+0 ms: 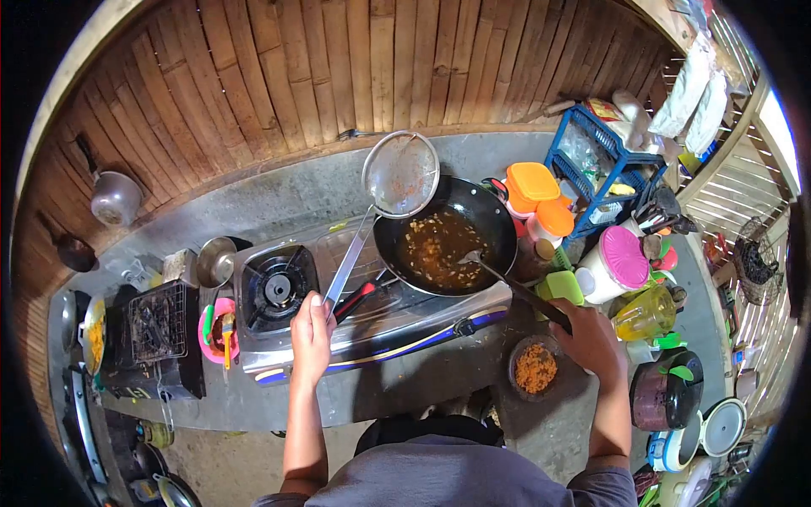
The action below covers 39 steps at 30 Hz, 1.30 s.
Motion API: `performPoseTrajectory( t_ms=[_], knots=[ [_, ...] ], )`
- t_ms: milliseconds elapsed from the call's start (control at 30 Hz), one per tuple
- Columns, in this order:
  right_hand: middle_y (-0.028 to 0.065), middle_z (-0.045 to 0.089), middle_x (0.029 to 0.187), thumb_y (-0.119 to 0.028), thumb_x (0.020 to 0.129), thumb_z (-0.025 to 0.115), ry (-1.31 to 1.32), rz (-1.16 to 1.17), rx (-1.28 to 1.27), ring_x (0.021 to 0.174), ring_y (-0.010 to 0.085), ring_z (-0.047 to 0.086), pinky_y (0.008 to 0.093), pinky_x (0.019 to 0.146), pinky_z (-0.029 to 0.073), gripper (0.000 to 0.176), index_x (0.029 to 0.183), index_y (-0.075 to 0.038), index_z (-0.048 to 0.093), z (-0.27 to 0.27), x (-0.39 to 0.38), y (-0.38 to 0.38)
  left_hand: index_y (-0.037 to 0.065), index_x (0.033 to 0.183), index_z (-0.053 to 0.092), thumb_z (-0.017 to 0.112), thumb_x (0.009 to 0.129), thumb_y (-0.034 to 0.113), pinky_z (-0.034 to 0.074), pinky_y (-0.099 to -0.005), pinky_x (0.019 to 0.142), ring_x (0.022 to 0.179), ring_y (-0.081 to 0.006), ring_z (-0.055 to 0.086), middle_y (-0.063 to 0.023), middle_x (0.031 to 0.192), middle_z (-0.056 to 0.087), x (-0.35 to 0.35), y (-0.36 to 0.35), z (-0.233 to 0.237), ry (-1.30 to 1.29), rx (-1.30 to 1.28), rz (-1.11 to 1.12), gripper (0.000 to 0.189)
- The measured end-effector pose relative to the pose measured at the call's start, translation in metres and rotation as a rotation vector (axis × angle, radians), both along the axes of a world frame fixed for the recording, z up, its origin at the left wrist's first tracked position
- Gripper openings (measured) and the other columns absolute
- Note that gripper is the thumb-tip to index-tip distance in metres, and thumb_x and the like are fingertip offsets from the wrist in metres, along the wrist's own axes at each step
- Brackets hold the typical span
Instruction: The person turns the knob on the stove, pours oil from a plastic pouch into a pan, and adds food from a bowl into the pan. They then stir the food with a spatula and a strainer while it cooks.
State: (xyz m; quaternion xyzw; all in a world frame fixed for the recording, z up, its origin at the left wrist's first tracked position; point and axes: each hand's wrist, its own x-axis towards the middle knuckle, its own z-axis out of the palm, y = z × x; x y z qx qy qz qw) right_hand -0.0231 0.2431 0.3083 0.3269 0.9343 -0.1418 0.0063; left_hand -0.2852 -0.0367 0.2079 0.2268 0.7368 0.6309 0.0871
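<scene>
My left hand (312,331) is closed around the long metal handle of a round mesh strainer (400,173), whose basket is up beside the far left rim of a black wok (504,266). Brown oily liquid with small pale bits (439,245) lies in the wok, which is on the right side of a gas stove (397,311). A metal spatula (519,291) with a dark handle is in the grip of my right hand (594,338), its tip dipping into the liquid. The wok's red-and-black handle (359,297) passes close by my left hand.
On the left are a bare burner (279,288), a pink bowl with a brush (226,334) and a blackened grill rack (157,321). A bowl of orange crumbly food (536,368) is near my right forearm. Orange tubs (532,184), a blue rack (604,160) and a pink-lidded container (623,258) crowd the right.
</scene>
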Motion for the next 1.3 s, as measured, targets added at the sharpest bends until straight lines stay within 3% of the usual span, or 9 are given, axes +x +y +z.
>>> performPoseTrajectory(
  t_ms=[267,500,667,700,767,933,1300],
  knots=[
    [0.0225,0.065,0.093,-0.023,0.084,0.060,-0.032,0.076,-0.056,0.087,0.0413,0.061,0.0493,0.077,0.048,0.042,0.123,-0.010,0.053,0.004,0.027,-0.005,0.004,0.077,0.043,0.034,0.102,0.028,0.031,-0.0248,0.048,0.054,-0.0072,0.037,0.0002,0.060,0.039,0.012,0.002,0.002,-0.032,-0.012,0.027,0.036],
    [0.0237,0.064,0.088,-0.022,0.086,0.058,0.104,0.117,-0.079,0.084,0.0457,0.060,0.0532,0.075,0.047,0.045,0.129,-0.014,0.046,-0.038,-0.009,-0.004,0.004,0.077,0.042,0.034,0.102,0.029,0.031,-0.0250,0.049,0.056,-0.0071,0.036,0.0004,0.064,0.039,0.023,-0.010,0.010,-0.020,-0.017,0.033,0.037],
    [0.0196,0.064,0.080,-0.020,0.086,0.055,0.125,0.137,0.026,0.075,0.0399,0.063,0.0520,0.067,0.049,0.045,0.129,-0.016,0.043,-0.073,-0.044,-0.001,0.004,0.079,0.043,0.035,0.102,0.029,0.034,-0.0225,0.050,0.058,-0.0057,0.037,0.0014,0.068,0.041,0.028,-0.018,0.011,-0.072,0.083,0.058,0.034],
    [0.0192,0.064,0.080,-0.020,0.086,0.055,0.148,0.147,0.028,0.074,0.0394,0.063,0.0520,0.066,0.049,0.046,0.130,-0.017,0.043,-0.082,-0.049,0.000,0.009,0.078,0.041,0.037,0.102,0.032,0.026,-0.0197,0.047,0.056,-0.0023,0.030,0.0056,0.070,0.035,0.030,-0.016,0.013,-0.052,0.113,0.054,0.033],
    [0.0195,0.064,0.080,-0.020,0.085,0.055,0.195,0.173,0.049,0.073,0.0390,0.063,0.0515,0.066,0.049,0.047,0.131,-0.017,0.042,-0.096,-0.057,-0.001,0.006,0.080,0.043,0.036,0.102,0.028,0.031,-0.0208,0.049,0.058,-0.0038,0.035,0.0033,0.070,0.039,0.035,-0.023,0.016,-0.052,0.054,0.072,0.032],
    [0.0204,0.064,0.078,-0.019,0.083,0.057,0.346,0.160,0.058,0.071,0.0391,0.063,0.0497,0.065,0.050,0.045,0.128,-0.016,0.048,-0.098,-0.082,0.001,0.004,0.078,0.043,0.036,0.102,0.023,0.036,-0.0220,0.050,0.059,-0.0052,0.038,0.0016,0.068,0.042,0.030,-0.029,0.008,-0.055,0.075,0.082,0.032],
    [0.0189,0.064,0.082,-0.019,0.083,0.059,0.251,0.080,0.182,0.072,0.0380,0.064,0.0492,0.065,0.051,0.042,0.125,-0.018,0.050,-0.089,-0.081,0.021,0.003,0.079,0.044,0.035,0.102,0.025,0.036,-0.0246,0.050,0.057,-0.0072,0.040,-0.0003,0.065,0.043,0.025,-0.026,0.005,-0.039,0.023,0.095,0.033]
  ],
)
